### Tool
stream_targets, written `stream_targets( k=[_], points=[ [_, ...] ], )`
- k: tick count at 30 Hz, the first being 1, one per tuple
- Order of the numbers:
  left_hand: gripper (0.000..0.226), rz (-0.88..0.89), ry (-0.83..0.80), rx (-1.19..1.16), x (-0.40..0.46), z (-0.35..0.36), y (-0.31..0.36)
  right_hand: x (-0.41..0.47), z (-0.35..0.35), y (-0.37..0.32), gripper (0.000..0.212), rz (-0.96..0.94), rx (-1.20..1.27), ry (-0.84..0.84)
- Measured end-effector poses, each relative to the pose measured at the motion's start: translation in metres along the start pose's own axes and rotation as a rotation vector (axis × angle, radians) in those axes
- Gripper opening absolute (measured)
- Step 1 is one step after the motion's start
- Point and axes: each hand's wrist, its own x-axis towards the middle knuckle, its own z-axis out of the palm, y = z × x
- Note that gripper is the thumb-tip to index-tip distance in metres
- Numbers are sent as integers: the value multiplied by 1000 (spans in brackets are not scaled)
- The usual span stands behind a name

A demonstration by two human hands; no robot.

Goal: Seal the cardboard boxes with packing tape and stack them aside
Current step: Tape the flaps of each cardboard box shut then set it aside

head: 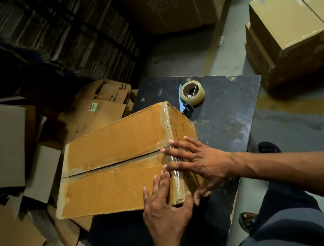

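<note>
My left hand (165,210) and right hand (200,159) press flat, fingers straight, on the cardboard box's (116,161) taped right edge. One tape dispenser (191,94) sits just beyond on the dark board (232,102).

Single head-worn, wide-angle view, looking steeply down and forward from above the dark bench (227,114), at close range. The bench fills the centre of the frame, its far edge toward the top and its near end running out of view at the bottom. Wide-angle distortion bends straight lines near the frame borders. Left of the bench, flattened cartons (98,112) crowd the margin; right of it, the floor (299,118) and a stack of boxes (292,31). No second view; nothing is shared.
</note>
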Motion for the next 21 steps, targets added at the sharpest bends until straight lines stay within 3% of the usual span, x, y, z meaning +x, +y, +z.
stream_targets(
  k=[4,7,11,16,21],
  points=[
    [65,-179,-16,-50,8,-3,3,4,23,0,116,8,-13,99],
    [77,-42,-81,-78,9,-7,-20,5,21,6,120,3,-33,68],
    [116,307,-223,-26,0,-13,-44,4,12,6,121,-19,9,72],
    [89,392,-132,-58,5,-6,-54,2,23,-9,102,53,91,159],
    [83,414,-279,-115,21,-20,-64,4,16,-9,88,34,261,184]
  ],
)
